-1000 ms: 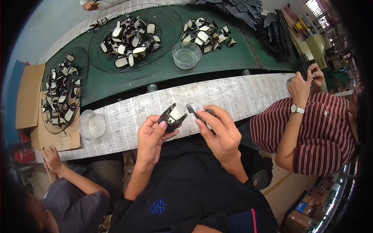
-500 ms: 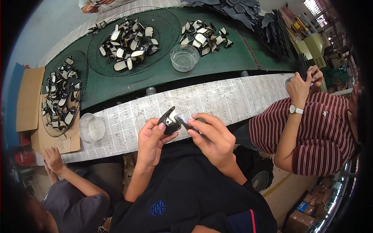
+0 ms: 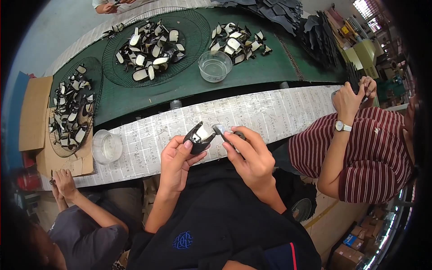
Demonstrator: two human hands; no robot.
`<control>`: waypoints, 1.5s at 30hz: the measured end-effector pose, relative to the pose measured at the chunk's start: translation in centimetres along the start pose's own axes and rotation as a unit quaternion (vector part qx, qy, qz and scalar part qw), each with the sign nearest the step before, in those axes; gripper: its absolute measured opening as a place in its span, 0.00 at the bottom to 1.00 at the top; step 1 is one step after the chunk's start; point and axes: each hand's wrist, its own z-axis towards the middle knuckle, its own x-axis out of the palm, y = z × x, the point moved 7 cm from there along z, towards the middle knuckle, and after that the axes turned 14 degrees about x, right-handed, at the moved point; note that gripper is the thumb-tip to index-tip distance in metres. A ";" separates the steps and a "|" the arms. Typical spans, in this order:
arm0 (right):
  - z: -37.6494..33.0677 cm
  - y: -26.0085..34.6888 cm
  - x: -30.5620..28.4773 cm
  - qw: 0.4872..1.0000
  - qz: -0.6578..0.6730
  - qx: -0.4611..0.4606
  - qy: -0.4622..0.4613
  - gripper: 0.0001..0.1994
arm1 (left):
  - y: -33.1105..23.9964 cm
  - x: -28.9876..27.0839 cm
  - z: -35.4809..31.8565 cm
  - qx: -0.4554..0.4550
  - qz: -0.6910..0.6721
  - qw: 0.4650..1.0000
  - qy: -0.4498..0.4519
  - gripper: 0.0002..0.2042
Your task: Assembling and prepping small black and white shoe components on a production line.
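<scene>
In front of my chest, my left hand (image 3: 174, 163) pinches a small black shoe part (image 3: 198, 147) with a white inner face turned up. Its fingers are closed around the lower edge. My right hand (image 3: 253, 155) grips a small dark-handled tool (image 3: 219, 131) with a flat, pale tip; whether that tip is a blade or a brush I cannot tell. The tip stands just right of the shoe part's upper edge. Both hands are above the near side of a long strip of printed silvery-white covering (image 3: 189, 116).
Beyond lies a green belt (image 3: 148, 96) with a wire tray (image 3: 108, 67) of black-and-white parts, a loose pile (image 3: 234, 42) and a clear bowl (image 3: 215, 67). Another bowl (image 3: 106, 147) and a smaller wire tray (image 3: 60, 153) stand left. Co-workers sit on both sides.
My right hand has shifted slightly right, drawing the tool's tip from over the shoe part to beside its edge. More of the white inner face shows.
</scene>
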 end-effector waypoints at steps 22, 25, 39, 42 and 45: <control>-3.4 -23.3 7.3 0.827 0.420 0.372 -0.042 0.11 | -2.6 4.0 -2.9 -0.080 -0.499 0.842 0.189 0.16; -3.1 -23.2 7.4 0.821 0.427 0.378 -0.032 0.11 | -2.8 4.7 -3.1 -0.098 -0.550 0.800 0.217 0.13; -2.5 -16.7 1.6 0.759 0.554 0.330 -0.091 0.10 | -0.3 2.9 0.2 0.037 -0.045 0.993 0.103 0.18; -1.4 -8.8 -3.9 0.898 0.406 0.152 -0.076 0.09 | -1.0 2.4 0.6 0.103 0.057 0.988 0.105 0.19; -0.5 -2.3 -5.6 0.972 0.228 -0.025 0.048 0.14 | -1.2 2.3 0.5 0.112 0.062 0.987 0.098 0.18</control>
